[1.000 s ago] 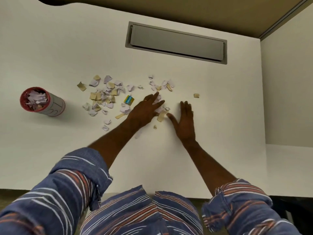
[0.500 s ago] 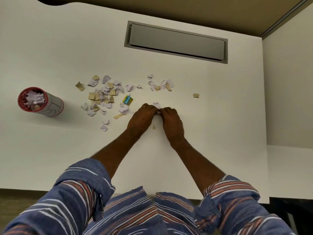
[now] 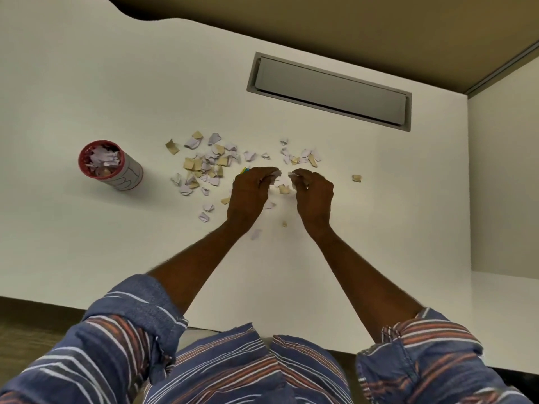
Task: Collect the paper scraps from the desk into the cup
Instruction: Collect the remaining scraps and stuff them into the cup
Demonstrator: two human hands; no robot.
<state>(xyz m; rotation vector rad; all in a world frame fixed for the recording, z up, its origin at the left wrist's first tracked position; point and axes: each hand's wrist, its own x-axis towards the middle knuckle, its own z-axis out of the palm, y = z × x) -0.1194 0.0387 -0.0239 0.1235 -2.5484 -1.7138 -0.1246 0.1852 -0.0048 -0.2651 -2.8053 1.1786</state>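
While left hand [image 3: 250, 191] and right hand [image 3: 315, 194] grip paper scraps [image 3: 292, 174], the cup [image 3: 129, 177] holds more.

Matt white desk [image 3: 116, 243]; torn paper scraps [image 3: 204, 164] (white and tan); striped cloth sleeve [image 3: 122, 339].

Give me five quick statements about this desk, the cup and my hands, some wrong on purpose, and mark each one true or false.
1. The red-rimmed white paper cup stands left of the scattered white and tan paper scraps. True.
2. That cup is empty. False: it already holds scraps.
3. The left hand and the right hand both grip scraps. True.
4. The white desk has no loose scraps on it. False: many lie there, most of them between the cup and the hands.
5. The grey rectangular flap lies between the person and the hands. False: it lies beyond the hands.
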